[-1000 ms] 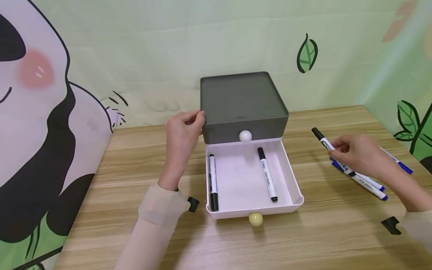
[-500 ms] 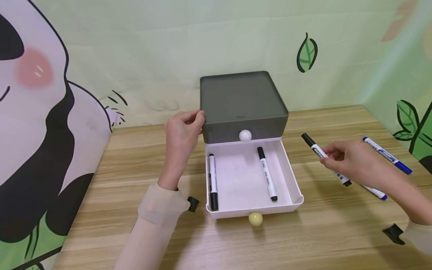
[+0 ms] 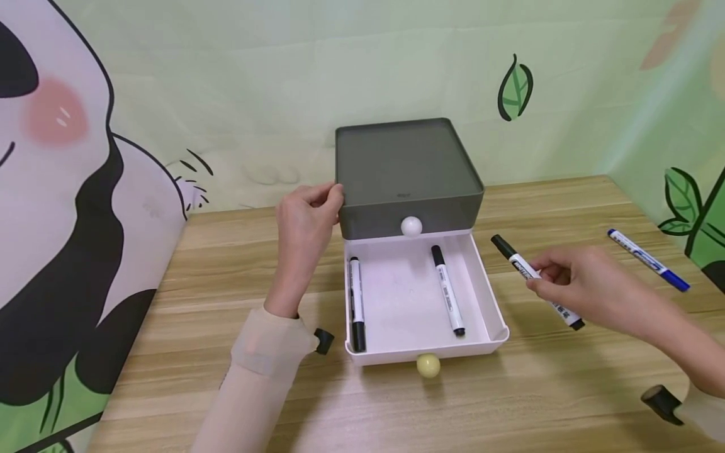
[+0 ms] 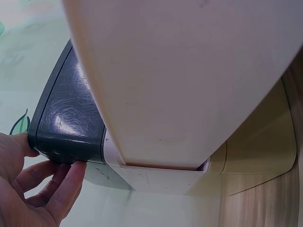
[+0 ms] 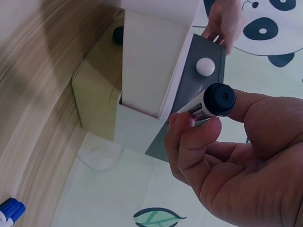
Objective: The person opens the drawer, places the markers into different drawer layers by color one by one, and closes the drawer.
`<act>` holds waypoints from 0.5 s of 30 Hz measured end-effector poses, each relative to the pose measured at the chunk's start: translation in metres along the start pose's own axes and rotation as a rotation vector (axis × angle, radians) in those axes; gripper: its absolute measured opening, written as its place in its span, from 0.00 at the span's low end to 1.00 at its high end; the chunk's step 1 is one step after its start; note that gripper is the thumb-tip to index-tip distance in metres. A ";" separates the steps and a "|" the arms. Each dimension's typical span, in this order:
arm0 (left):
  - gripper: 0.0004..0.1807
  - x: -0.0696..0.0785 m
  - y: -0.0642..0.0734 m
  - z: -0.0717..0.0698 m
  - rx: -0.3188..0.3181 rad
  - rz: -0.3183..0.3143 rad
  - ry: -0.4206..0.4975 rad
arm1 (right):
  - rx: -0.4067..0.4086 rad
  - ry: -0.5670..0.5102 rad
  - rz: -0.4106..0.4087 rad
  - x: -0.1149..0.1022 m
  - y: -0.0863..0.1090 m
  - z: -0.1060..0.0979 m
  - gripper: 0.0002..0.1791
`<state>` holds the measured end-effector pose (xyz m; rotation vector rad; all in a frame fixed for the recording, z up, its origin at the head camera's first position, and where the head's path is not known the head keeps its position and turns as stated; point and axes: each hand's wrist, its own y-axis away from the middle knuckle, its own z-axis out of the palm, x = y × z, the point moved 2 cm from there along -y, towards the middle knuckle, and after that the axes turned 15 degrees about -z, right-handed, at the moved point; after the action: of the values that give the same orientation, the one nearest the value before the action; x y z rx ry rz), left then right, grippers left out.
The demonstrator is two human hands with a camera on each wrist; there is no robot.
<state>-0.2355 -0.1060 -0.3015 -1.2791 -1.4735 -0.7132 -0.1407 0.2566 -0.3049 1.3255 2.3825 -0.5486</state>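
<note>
My right hand (image 3: 589, 283) pinches a black-capped whiteboard marker (image 3: 523, 265) between thumb and fingers, just right of the pulled-out white drawer (image 3: 399, 302). In the right wrist view, the marker's black end (image 5: 220, 99) points toward the camera. My left hand (image 3: 308, 220) grips the front left corner of the dark grey drawer box (image 3: 408, 163), thumb at its top edge and fingertips (image 4: 75, 172) against the side below. Inside the drawer lie two more black-capped markers, one along the left wall (image 3: 357, 302) and one toward the right (image 3: 449, 292).
A blue-capped marker (image 3: 648, 260) lies on the wooden table (image 3: 566, 402) at the right. The open drawer carries a yellow knob (image 3: 428, 365); a white knob (image 3: 411, 226) sits on the grey tier. Beneath is a yellowish tier (image 5: 97, 90). A printed backdrop (image 3: 255, 94) stands behind.
My right hand has lifted the black-capped marker from the blue-capped ones and carried it left, toward the drawer. The remaining blue-capped pile is now hidden by the right arm. The left hand stays put.
</note>
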 end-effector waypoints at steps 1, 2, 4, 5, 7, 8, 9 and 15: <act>0.13 0.000 0.000 0.000 0.000 0.000 0.000 | 0.002 -0.007 -0.011 -0.001 0.000 0.000 0.13; 0.13 0.000 0.000 0.000 -0.001 -0.001 0.001 | 0.002 -0.003 -0.012 -0.003 0.001 0.001 0.13; 0.13 0.000 0.000 0.000 -0.001 -0.002 -0.001 | 0.004 0.002 -0.022 -0.006 0.002 0.001 0.12; 0.13 -0.001 -0.001 0.000 -0.001 -0.002 -0.001 | 0.002 -0.005 -0.032 -0.007 0.003 0.002 0.12; 0.13 -0.001 -0.001 0.000 -0.001 -0.003 0.000 | -0.005 0.003 -0.031 -0.010 0.005 0.002 0.12; 0.13 -0.001 -0.001 0.000 0.000 -0.002 -0.001 | -0.007 0.009 -0.031 -0.011 0.006 0.002 0.12; 0.13 -0.001 -0.001 0.000 0.001 -0.001 -0.002 | -0.009 0.007 -0.033 -0.012 0.007 0.003 0.13; 0.13 -0.001 -0.001 0.001 0.006 -0.001 0.001 | -0.028 0.019 -0.035 -0.021 0.010 0.004 0.14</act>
<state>-0.2365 -0.1059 -0.3025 -1.2734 -1.4746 -0.7099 -0.1210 0.2446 -0.3001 1.2843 2.4239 -0.5130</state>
